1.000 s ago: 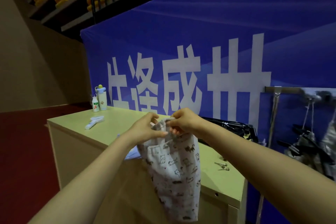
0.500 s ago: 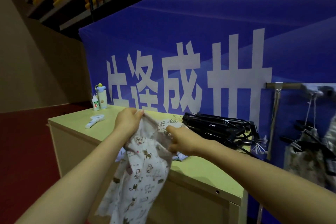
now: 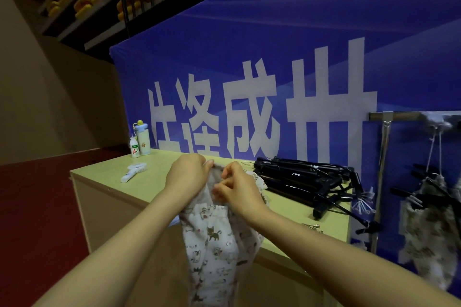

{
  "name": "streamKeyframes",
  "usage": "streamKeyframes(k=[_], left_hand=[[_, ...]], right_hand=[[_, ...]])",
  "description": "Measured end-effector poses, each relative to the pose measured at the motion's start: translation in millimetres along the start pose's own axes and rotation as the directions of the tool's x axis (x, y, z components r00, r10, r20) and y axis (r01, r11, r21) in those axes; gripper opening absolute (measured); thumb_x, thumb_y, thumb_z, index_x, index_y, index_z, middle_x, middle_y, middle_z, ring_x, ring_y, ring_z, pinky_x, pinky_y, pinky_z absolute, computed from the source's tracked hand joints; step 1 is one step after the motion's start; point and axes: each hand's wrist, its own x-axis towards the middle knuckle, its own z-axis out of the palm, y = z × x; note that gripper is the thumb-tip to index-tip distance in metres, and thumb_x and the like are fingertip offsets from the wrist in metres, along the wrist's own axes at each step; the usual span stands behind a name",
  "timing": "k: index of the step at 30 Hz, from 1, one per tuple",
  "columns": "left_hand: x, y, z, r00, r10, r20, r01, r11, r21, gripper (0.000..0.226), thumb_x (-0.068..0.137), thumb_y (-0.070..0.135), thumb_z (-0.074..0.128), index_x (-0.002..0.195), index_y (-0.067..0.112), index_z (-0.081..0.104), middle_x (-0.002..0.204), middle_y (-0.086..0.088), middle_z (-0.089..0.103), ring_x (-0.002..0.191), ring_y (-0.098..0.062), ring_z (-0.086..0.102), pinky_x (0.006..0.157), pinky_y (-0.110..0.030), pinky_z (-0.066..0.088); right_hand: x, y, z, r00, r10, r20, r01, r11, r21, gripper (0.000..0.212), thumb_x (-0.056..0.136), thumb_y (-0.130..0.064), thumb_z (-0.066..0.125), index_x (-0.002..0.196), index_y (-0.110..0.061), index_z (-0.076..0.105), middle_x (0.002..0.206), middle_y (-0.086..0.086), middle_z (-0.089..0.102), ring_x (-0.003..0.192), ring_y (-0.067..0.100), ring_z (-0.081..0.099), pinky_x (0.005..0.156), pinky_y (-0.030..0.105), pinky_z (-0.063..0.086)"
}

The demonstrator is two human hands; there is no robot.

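Observation:
A white garment with small animal prints (image 3: 214,244) hangs in front of the pale wooden table (image 3: 104,174). My left hand (image 3: 187,174) grips its top edge from the left. My right hand (image 3: 234,189) pinches the same edge just to the right, fingers curled into the cloth. Both hands are close together above the table's front edge. The lower part of the garment drops below the table top and out of the frame.
A pile of black clip hangers (image 3: 304,179) lies on the table's right. A white hand fan (image 3: 133,172), a small bottle (image 3: 134,147) and a flask (image 3: 143,138) stand at the left. A metal rack (image 3: 384,157) with a hung garment (image 3: 434,222) stands at right. A blue banner (image 3: 274,57) rises behind.
My hands had parted, the left swinging the garment to the left. Now they are together again at its top edge and the cloth hangs straight down.

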Motion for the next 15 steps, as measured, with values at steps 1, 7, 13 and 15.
streamKeyframes(k=[1,7,13,15], left_hand=[[0.0,1.9,0.5,1.000,0.007,-0.003,-0.007,1.000,0.009,0.046,0.097,0.036,0.041,0.055,0.017,0.042,0.056,0.000,0.043,0.068,-0.025,0.049,0.061,-0.030,0.035],[10.6,8.9,18.3,0.997,-0.053,0.048,0.054,0.998,-0.023,0.046,0.098,0.034,0.040,0.055,0.016,0.042,0.058,-0.001,0.043,0.071,-0.025,0.049,0.064,-0.030,0.035],[39.3,20.9,50.4,0.986,-0.110,0.123,0.122,0.988,-0.094,0.044,0.098,0.034,0.040,0.061,0.012,0.047,0.067,-0.007,0.050,0.074,-0.028,0.051,0.065,-0.031,0.036],[47.6,24.5,64.1,0.985,-0.112,0.131,0.130,0.981,-0.141,0.046,0.098,0.033,0.040,0.058,0.011,0.043,0.062,-0.006,0.047,0.067,-0.027,0.048,0.061,-0.029,0.034]], right_hand=[[0.6,3.6,1.1,0.999,-0.031,0.016,0.033,0.990,-0.138,0.014,0.089,-0.009,0.058,0.090,-0.014,0.045,0.085,0.013,0.070,0.078,0.023,0.068,0.072,0.038,0.058],[9.9,12.3,-3.4,0.960,0.015,0.279,0.162,0.784,-0.599,0.020,0.090,-0.025,0.057,0.099,-0.007,0.058,0.103,0.015,0.065,0.094,0.032,0.060,0.080,0.043,0.051],[30.0,42.3,-42.0,1.000,-0.026,0.013,0.029,0.882,-0.471,0.025,0.095,-0.034,0.048,0.086,-0.013,0.059,0.083,0.007,0.071,0.077,0.025,0.068,0.074,0.043,0.055],[38.0,56.6,-63.2,0.990,-0.016,-0.138,-0.045,0.903,-0.428,0.021,0.095,-0.032,0.049,0.084,-0.016,0.058,0.079,0.003,0.071,0.073,0.021,0.067,0.073,0.043,0.055]])
